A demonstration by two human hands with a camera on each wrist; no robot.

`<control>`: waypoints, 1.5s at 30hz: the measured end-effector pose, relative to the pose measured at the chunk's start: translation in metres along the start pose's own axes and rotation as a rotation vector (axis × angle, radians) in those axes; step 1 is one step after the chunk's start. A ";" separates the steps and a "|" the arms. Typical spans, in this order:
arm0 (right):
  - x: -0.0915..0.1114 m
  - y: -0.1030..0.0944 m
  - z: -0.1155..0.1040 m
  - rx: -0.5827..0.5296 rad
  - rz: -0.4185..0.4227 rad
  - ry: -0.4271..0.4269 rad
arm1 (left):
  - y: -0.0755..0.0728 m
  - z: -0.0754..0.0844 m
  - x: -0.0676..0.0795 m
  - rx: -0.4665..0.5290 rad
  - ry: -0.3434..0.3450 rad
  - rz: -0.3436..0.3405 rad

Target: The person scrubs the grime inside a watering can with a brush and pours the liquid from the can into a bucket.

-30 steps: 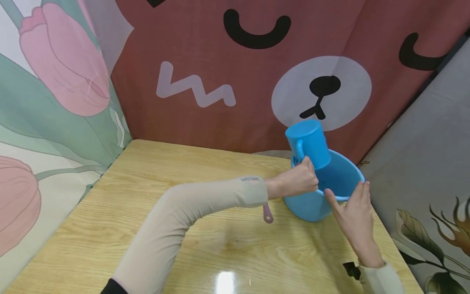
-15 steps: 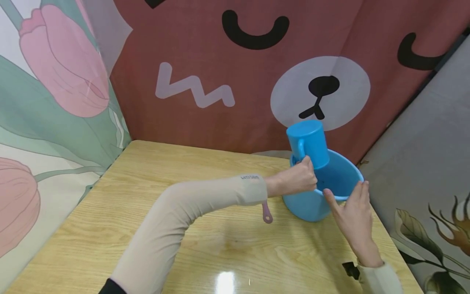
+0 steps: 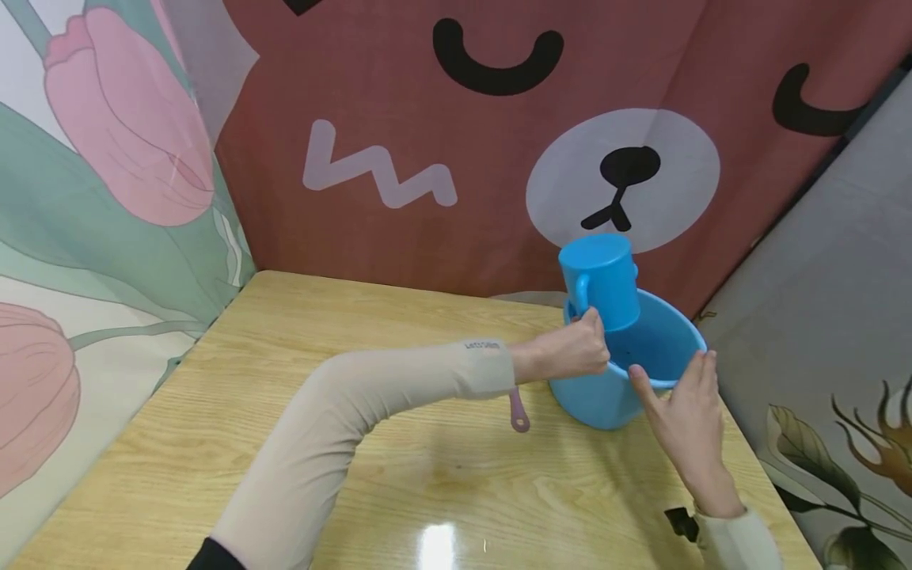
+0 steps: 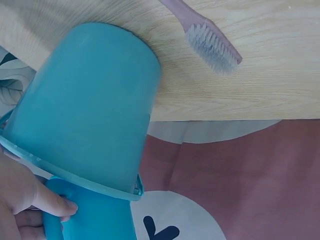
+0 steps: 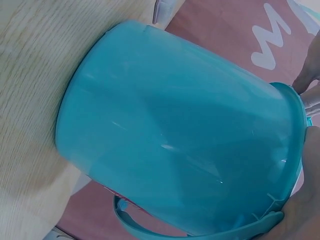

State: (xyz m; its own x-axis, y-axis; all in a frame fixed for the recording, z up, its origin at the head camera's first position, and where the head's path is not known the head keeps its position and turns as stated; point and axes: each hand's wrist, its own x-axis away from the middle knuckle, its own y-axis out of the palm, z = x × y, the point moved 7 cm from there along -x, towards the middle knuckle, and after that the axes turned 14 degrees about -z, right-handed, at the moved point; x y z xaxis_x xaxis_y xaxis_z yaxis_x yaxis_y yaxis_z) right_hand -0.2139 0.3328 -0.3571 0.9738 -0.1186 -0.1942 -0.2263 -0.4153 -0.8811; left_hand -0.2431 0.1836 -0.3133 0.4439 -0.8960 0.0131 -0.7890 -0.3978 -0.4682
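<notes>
In the head view, my left hand (image 3: pixel 573 347) grips the handle of a blue plastic mug (image 3: pixel 606 277) above a blue bucket (image 3: pixel 659 340). The mug's flat, closed end faces up, and its lower end is over the bucket's opening. In the left wrist view, curled fingers and thumb of the left hand (image 4: pixel 30 200) surround the mug handle. Straight fingers and the thumb of my right hand (image 3: pixel 687 431) rest against the bucket's near rim. Most of the bucket's inside is hidden, and its side fills the right wrist view.
A brush (image 4: pixel 215 45) with a mauve handle and pale bristles lies on the wooden table (image 3: pixel 427 475) left of the bucket, partly behind the left forearm in the head view. A small black object (image 3: pixel 682 524) is beside the right sleeve. Printed curtains stand behind.
The mug has turned slightly in my left hand's grip, so a small nub shows on its right side. The left hand has shifted slightly left; the right hand and bucket stay put.
</notes>
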 end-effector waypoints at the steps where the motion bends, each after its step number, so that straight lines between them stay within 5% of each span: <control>1: 0.000 0.000 0.000 0.001 0.000 -0.001 | 0.001 0.000 0.000 0.001 0.003 0.000; 45: 0.001 0.000 0.001 -0.014 -0.018 0.006 | 0.002 -0.003 -0.002 -0.006 0.019 0.029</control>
State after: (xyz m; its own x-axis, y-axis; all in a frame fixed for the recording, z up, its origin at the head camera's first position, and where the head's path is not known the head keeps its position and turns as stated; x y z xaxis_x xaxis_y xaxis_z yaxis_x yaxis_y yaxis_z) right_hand -0.2128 0.3332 -0.3575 0.9774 -0.1169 -0.1759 -0.2095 -0.4304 -0.8780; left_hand -0.2471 0.1841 -0.3115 0.4125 -0.9108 0.0158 -0.8043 -0.3723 -0.4630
